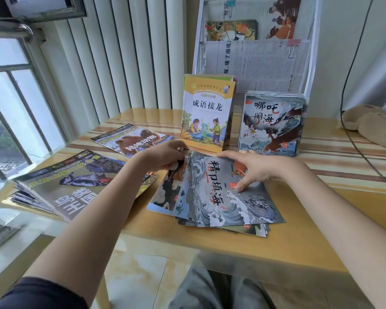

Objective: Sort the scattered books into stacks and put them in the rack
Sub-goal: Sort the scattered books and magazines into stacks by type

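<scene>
A loose pile of thin grey picture books (218,197) with wave drawings lies at the table's front middle. My left hand (165,156) grips the pile's far left corner, fingers curled round the edges. My right hand (254,167) lies spread on the top book, thumb pressing its cover. Behind them, a yellow-covered stack (206,112) and a dragon-cover stack (272,123) stand upright against the white mesh rack (308,63). The rack's upper pockets hold papers and a picture book (232,30).
A stack of bird-cover magazines (60,186) lies at the front left, and an animal magazine (132,139) lies behind it. A brown plush toy (370,123) and a black cable (348,121) are at the right. A window (9,108) is left of the table (299,246).
</scene>
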